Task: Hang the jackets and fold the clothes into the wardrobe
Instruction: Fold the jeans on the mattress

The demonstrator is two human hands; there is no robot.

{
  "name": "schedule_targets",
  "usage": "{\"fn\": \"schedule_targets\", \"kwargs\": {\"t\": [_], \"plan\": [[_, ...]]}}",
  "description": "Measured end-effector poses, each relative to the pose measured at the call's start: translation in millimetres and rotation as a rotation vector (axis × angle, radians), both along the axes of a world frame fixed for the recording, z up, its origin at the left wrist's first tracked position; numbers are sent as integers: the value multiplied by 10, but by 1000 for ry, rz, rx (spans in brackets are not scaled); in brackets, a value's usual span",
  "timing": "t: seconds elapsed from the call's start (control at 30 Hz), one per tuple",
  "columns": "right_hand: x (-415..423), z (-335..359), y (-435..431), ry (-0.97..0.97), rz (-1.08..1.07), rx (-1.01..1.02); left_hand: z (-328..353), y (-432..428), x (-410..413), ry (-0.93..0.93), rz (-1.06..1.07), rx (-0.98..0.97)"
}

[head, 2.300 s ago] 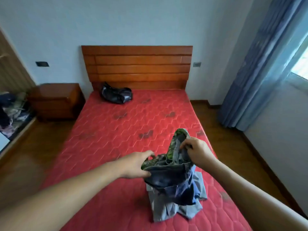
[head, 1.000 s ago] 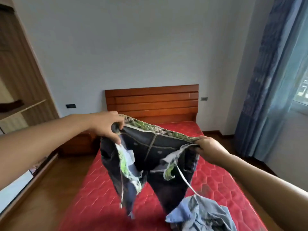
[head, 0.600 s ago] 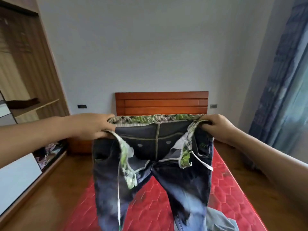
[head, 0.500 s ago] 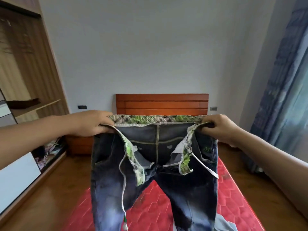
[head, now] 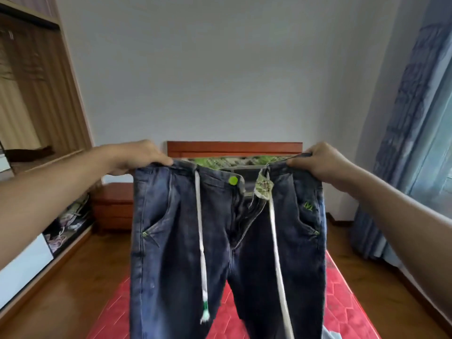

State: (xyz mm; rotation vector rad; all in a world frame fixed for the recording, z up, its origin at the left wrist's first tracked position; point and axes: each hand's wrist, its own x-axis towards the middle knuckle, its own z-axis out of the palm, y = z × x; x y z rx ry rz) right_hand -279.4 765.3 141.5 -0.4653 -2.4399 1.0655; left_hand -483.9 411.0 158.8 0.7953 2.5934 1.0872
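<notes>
Above the red mattress [head: 342, 302] I held the jeans [head: 171, 241] up, legs hanging free, to straighten them for folding. My left hand [head: 137, 155] and right hand [head: 322, 160] each pinched a waistband corner, stretching it taut. Half a second before, the pocket linings faced me; here the green button [head: 232, 180] did.

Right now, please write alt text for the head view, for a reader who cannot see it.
The left hand and the right hand hold dark blue jeans up by the waistband, fly open, two white drawstrings hanging. Behind: red mattress, wooden headboard, wardrobe at left, blue curtains at right.
</notes>
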Motion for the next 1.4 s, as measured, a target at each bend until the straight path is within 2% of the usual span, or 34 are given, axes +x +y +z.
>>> {"fn": "schedule_targets", "kwargs": {"t": [0.07, 0.2, 0.5, 0.67, 0.83, 0.9, 0.97, 1.07, 1.13, 1.23, 1.27, 1.33, 1.4], "plan": [[-117, -131, -4, -53, -30, -42, -150, 115, -70, -9, 22, -86], [-134, -244, 52, -80, -40, -151, -244, 117, -59, -98, 26, -93], [-165, -266, -56, -82, -71, -150, -352, 131, 104, -215, -30, -91], [-236, -265, -214, -143, -88, -261, -449, 277, 279, -358, -63, 73], [-235, -368, -707, -120, 56, -563, -510, 663, 617, -475, -102, 336], [-237, -436, -965, -122, 124, -668, -553, 813, 763, -493, -137, 345], [-230, -501, -1116, -156, 166, -642, -583, 888, 885, -494, -189, 295], [-177, -564, -1145, -206, 231, -674, -679, 856, 990, -366, -311, 173], [-156, -591, -1121, -226, 277, -708, -814, 846, 1021, -186, -330, 123], [-146, -650, -1106, -279, 360, -680, -992, 887, 989, 160, -237, 59], [-136, -668, -1090, -309, 375, -633, -1029, 883, 958, 248, -216, 26], [-129, -702, -1026, -339, 372, -467, -1082, 845, 884, 295, -213, -27], [-168, -739, -916, -288, 307, -78, -1138, 795, 820, 258, -245, -51]]}}
